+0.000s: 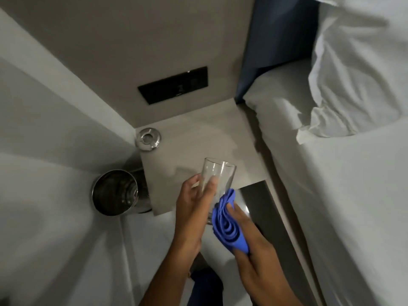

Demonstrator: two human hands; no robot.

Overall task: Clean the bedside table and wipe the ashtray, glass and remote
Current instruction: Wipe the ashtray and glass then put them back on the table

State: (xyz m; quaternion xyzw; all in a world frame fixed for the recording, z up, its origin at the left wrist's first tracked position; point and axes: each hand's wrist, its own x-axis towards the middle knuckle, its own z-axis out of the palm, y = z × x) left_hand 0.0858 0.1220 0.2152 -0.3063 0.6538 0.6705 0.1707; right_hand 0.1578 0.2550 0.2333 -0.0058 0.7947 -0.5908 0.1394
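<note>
Head view looks down at a beige tabletop [198, 138] beside a bed [353, 195]. The left hand [194, 208] has its fingers [213, 181] wrapped around a clear glass [217, 173], holding it tilted in the air above the tabletop's front edge. The right hand [254, 246] clutches a bunched blue cloth [229, 226] pressed against the glass's lower side. A metal ashtray [148, 138] sits at the tabletop's far left corner. A shiny bin [117, 193] stands on the floor to the left.
</note>
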